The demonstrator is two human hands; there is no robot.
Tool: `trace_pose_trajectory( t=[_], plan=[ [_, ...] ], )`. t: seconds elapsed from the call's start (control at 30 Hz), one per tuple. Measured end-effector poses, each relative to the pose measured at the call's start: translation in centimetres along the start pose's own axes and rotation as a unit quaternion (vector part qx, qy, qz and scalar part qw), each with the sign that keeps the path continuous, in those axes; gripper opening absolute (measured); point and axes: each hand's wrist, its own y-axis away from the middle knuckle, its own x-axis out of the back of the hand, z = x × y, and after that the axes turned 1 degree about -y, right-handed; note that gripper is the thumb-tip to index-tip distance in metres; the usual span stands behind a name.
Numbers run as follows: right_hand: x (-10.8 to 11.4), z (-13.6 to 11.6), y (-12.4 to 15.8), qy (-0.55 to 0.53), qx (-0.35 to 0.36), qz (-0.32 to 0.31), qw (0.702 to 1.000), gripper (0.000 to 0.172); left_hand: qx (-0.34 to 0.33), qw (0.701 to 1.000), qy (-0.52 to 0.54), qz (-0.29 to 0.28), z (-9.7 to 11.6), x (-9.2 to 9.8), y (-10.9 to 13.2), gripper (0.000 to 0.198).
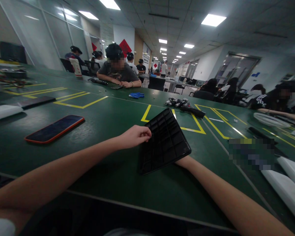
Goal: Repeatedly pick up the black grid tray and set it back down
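A black compartment tray (pixel 163 141), divided into a grid of small cells, is tilted above the green table. My right hand (pixel 184 162) supports it from behind and below; most of its fingers are hidden by the tray. At the tray's left side, my left hand (pixel 139 136) has its fingers curled together in front of the cells. Whatever is between those fingertips, if anything, is too small and dark to make out.
An orange-edged phone (pixel 55 128) lies on the left. Ahead are a blue glove (pixel 137 95), a bundle of black cables (pixel 177 102) and yellow tape (pixel 201 127) outlines. White boxes (pixel 285 190) sit at right. A person (pixel 119 70) works across the table (pixel 108 183).
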Motion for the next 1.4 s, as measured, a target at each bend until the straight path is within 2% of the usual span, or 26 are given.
trace_pose_trajectory(
  t=[0.07, 0.17, 0.27, 0.37, 0.5, 0.6, 0.67, 0.93, 1.1, 1.2, 1.3, 1.4],
  plan=[
    [0.4, 0.0, 0.0, 0.009, 0.005, -0.015, 1.000, 0.034, -0.047, 0.995, -0.087, 0.014, 0.1, -0.1, 0.2, 0.013],
    [0.7, -0.2, 0.0, 0.022, 0.012, -0.033, 0.999, 0.030, -0.113, 0.972, -0.207, 0.014, 0.2, -0.1, 0.5, 0.017],
    [0.8, -0.3, 0.0, 0.018, 0.020, -0.033, 0.999, 0.031, -0.147, 0.956, -0.255, -0.008, 0.2, 0.1, 0.8, 0.020],
    [0.7, 0.0, 0.1, 0.027, 0.030, -0.029, 0.999, 0.028, -0.134, 0.966, -0.219, -0.001, 0.2, 0.0, 0.7, 0.021],
    [0.6, 0.6, 0.1, 0.031, 0.029, -0.025, 0.999, 0.026, -0.055, 0.989, -0.134, 0.014, -0.1, -0.5, 0.0, 0.018],
    [0.5, 0.6, 0.1, 0.016, 0.020, -0.013, 1.000, 0.030, 0.012, 0.995, -0.096, 0.025, -0.4, -0.7, -0.5, 0.028],
    [0.5, 0.4, 0.0, 0.013, 0.018, -0.020, 1.000, 0.029, 0.030, 0.993, -0.106, 0.043, -0.4, -0.8, -0.5, 0.034],
    [0.6, 0.3, 0.0, 0.032, 0.028, -0.033, 0.999, 0.027, 0.007, 0.994, -0.101, 0.040, 0.1, -1.0, -0.3, 0.024],
    [0.0, 1.1, 0.0, 0.032, 0.044, -0.017, 0.998, 0.031, -0.016, 1.000, -0.013, 0.000, 0.1, -0.3, -0.2, 0.016],
    [-0.1, 1.3, 0.1, 0.033, 0.051, -0.004, 0.998, 0.031, -0.018, 0.999, 0.026, -0.008, 0.0, 0.2, -0.2, 0.022],
    [0.0, 1.4, 0.2, 0.045, 0.047, -0.001, 0.998, 0.030, -0.007, 1.000, 0.017, 0.002, -0.1, 0.2, -0.1, 0.020],
    [0.3, 1.5, 0.2, 0.062, 0.043, -0.009, 0.997, 0.029, -0.024, 1.000, -0.009, 0.008, 0.0, 0.0, 0.0, 0.015]
  ],
)
